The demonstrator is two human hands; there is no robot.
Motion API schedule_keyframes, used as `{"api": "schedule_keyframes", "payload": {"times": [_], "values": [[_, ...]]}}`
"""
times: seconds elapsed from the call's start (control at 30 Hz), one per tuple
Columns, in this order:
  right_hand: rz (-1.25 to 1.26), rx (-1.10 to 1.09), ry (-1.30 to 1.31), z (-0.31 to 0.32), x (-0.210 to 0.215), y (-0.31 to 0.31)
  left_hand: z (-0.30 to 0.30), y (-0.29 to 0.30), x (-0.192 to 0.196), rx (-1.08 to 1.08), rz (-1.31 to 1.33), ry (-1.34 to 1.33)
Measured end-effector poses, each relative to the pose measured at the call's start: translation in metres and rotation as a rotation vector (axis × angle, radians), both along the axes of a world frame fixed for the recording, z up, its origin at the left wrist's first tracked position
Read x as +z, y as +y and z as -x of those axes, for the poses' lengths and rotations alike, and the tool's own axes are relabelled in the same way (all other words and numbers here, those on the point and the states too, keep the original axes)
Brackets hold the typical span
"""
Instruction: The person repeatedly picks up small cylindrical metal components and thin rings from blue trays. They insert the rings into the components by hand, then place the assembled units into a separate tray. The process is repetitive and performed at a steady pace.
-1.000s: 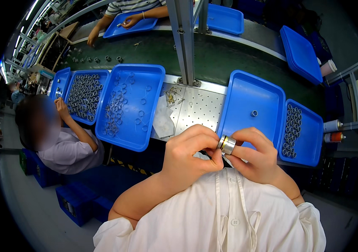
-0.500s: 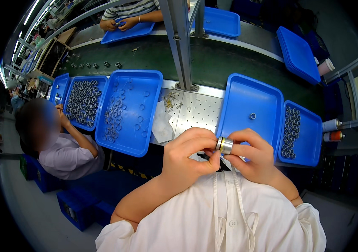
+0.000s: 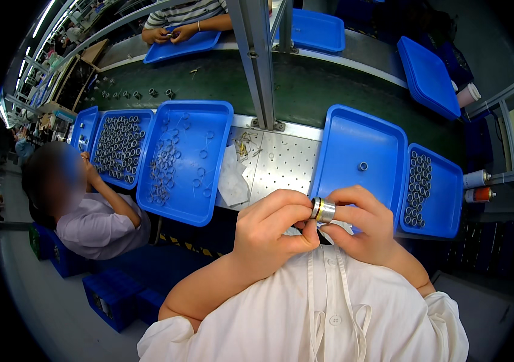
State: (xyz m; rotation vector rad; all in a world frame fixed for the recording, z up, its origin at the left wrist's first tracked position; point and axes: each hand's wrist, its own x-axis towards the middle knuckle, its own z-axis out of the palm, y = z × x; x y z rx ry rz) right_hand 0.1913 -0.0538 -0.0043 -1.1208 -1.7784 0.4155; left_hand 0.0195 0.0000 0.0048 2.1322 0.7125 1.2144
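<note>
A short silver metal cylinder (image 3: 326,210) with a yellowish band sits between my two hands, in front of my chest. My left hand (image 3: 273,228) pinches its left end with thumb and fingers. On the other side, my right hand (image 3: 362,224) is closed round the right end, the index finger against its face. The fingers partly hide both ends of the part. Beyond my right hand lies a blue tray (image 3: 362,136) with a single metal ring (image 3: 362,166) in it.
At right, another blue tray (image 3: 444,205) holds many rings. Left of the perforated metal plate (image 3: 287,160) are small brass pieces (image 3: 246,145), a white cloth (image 3: 233,181) and a tray (image 3: 187,199) of thin wire rings. One co-worker (image 3: 103,223) sits at left; another's hands (image 3: 172,35) work across the green belt (image 3: 209,78).
My left fingers have shifted slightly downward on the metal cylinder, which both hands still hold. My right hand has hardly moved. The trays stand as before.
</note>
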Motion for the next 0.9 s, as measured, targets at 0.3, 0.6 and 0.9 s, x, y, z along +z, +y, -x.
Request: {"api": "schedule_keyframes", "payload": {"times": [0.3,0.6,0.9], "values": [[0.675,0.047,0.786,0.0,-0.009,-0.011,-0.001,0.003,-0.006,-0.059,0.14,-0.055],[0.262,0.037,0.386,0.001,-0.014,-0.005,0.005,-0.004,-0.005,-0.147,0.798,-0.25],[0.602,-0.07,0.711,0.013,-0.002,-0.018,0.004,-0.008,-0.004,-0.066,0.345,-0.068]]}}
